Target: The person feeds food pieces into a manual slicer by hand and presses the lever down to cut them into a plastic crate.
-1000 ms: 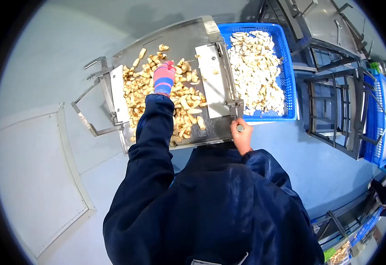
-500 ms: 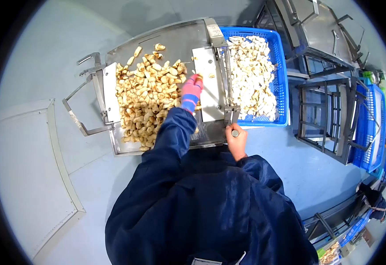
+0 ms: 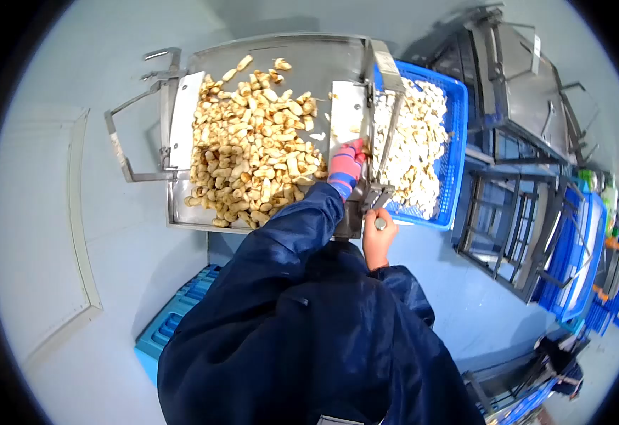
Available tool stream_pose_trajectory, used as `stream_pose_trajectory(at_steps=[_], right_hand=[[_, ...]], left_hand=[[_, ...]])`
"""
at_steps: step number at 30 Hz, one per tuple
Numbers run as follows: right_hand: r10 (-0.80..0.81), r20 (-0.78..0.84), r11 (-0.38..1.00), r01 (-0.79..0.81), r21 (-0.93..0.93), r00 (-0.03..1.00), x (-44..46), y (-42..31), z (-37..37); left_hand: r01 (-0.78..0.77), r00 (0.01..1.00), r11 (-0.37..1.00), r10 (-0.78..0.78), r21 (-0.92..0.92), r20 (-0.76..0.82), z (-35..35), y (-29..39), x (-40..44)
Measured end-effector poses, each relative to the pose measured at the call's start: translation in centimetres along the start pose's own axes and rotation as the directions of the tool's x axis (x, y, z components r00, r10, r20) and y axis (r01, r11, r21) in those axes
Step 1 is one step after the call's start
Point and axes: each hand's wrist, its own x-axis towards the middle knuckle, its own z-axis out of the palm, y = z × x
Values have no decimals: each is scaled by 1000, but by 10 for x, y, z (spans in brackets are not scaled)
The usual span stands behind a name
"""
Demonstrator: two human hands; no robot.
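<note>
My left hand, in a pink and blue striped glove, is closed over the white board, beside the long metal blade; what its fingers pinch is too small to name. My bare right hand is wrapped round the blade's handle at the front. Left of my gloved hand, a heap of brownish mushroom-like pieces covers much of the metal tray. Beyond the blade, pale cut pieces fill much of a blue basket.
Metal frames and a steel table stand at the right, with more blue baskets beyond. A turquoise crate is on the floor at lower left. A bent metal bracket juts out left of the tray.
My left hand has moved right from the heap onto the white board, close to the blade. My right hand stays on the handle. The blade now slants more visibly, and the view has shifted.
</note>
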Motion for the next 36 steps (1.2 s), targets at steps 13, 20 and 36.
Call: stream_pose_trajectory(at_steps=[13,20,36], right_hand=[[148,100,980,-159,120,984,-17,59,13],[132,70,977,-142,158,989,-14,51,12],[92,67,991,-98,95,994,4,-8,-3]], left_hand=[[100,986,965,-62,-241,157,-5,-5,10],[171,968,962,-124,-213,217,2,-18,12],[140,975,978,-109,-155,196,13,-29,16]])
